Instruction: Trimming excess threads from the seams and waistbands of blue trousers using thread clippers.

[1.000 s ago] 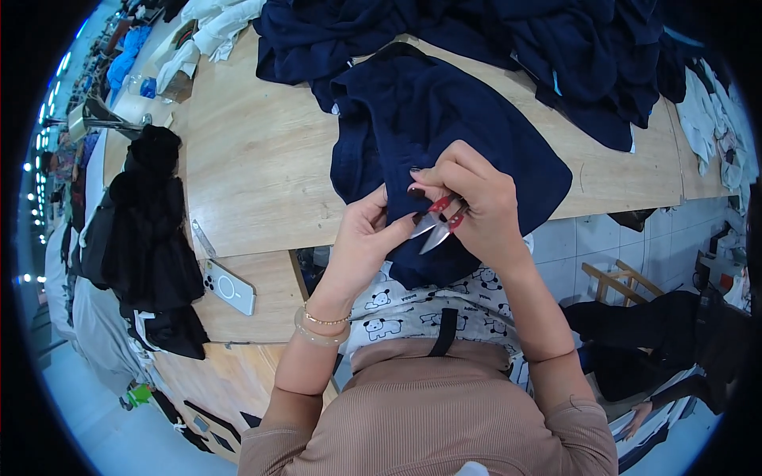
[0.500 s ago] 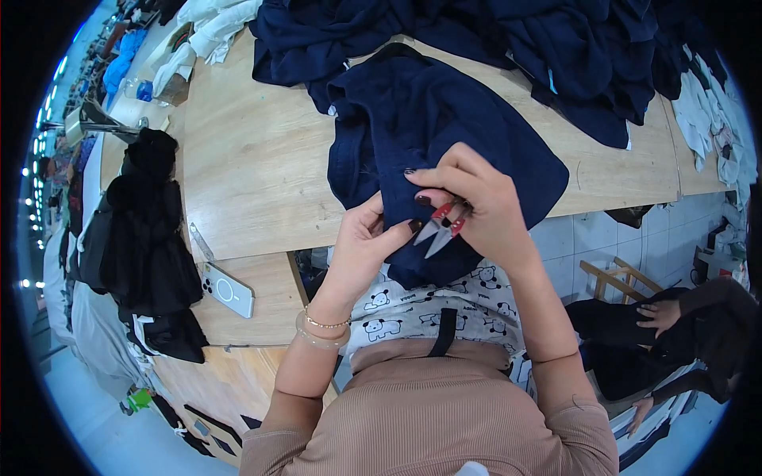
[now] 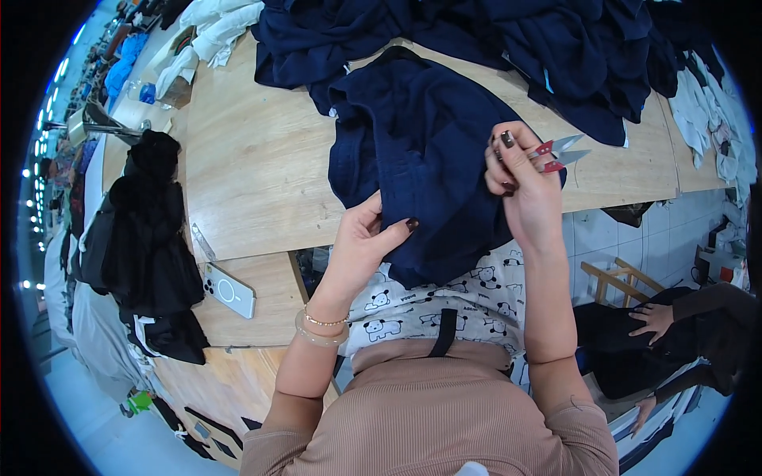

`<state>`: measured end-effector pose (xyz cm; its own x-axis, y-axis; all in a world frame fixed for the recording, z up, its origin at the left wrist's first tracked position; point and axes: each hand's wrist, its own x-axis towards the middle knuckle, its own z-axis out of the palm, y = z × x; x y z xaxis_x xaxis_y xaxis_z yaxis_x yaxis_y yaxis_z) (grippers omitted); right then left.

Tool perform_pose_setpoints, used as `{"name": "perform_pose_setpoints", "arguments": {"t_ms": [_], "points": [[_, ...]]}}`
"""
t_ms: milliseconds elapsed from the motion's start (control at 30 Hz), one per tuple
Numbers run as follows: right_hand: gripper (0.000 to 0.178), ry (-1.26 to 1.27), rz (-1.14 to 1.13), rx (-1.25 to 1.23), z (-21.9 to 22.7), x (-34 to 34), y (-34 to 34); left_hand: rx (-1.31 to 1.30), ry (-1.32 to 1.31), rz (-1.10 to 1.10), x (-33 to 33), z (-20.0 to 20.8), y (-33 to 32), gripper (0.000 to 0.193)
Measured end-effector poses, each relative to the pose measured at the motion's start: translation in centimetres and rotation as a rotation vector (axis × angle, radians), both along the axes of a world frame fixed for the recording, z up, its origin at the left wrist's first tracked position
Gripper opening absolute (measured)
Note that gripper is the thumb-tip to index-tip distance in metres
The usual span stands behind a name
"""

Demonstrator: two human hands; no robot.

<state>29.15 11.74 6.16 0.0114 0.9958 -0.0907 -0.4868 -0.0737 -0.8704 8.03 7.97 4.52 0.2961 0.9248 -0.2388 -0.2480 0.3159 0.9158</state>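
Observation:
A dark navy garment (image 3: 444,119) lies before me, partly on the table and hanging over its near edge toward my lap. My left hand (image 3: 367,238) pinches the garment's near left part, thumb on top and fingers underneath. My right hand (image 3: 525,178) is raised over the garment's right side, with its fingers curled. Thread snips (image 3: 553,155) with red handles are held in it, their two pointed blades apart and directed to the right, away from the cloth.
More navy garments (image 3: 571,63) are heaped along the table's far side. A phone (image 3: 230,290) lies at the left on the wooden table (image 3: 254,159), near black cloth (image 3: 143,230). At the lower right, another person's hand (image 3: 652,321) rests on dark fabric beside a wooden stool (image 3: 611,278).
My right hand has moved right and up, away from my left hand. The snips have swung from pointing down-left to pointing right. My left hand keeps its hold on the garment.

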Motion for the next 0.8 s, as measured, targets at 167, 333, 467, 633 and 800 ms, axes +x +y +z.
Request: {"name": "perform_pose_setpoints", "arguments": {"t_ms": [167,333,467,633,800], "points": [[0.013,-0.061,-0.091,0.073,0.9,1.3,-0.4,-0.007,0.005,-0.007,-0.1,0.1,0.0,0.027],[0.028,-0.883,0.068,0.461,1.7,-1.6,-0.9,-0.018,-0.042,0.025,0.5,0.8,-0.1,0.025],[0.007,-0.961,-0.009,0.578,-0.5,-3.3,-0.7,0.027,0.094,-0.012,0.4,0.5,0.1,0.025],[0.009,-0.625,0.124,0.241,1.3,-2.8,-0.5,-0.022,0.049,0.031,0.8,1.0,0.4,0.026],[0.02,-0.186,0.315,-0.072,2.3,-1.6,-0.5,0.006,0.059,0.01,0.8,1.5,0.6,0.024]]}}
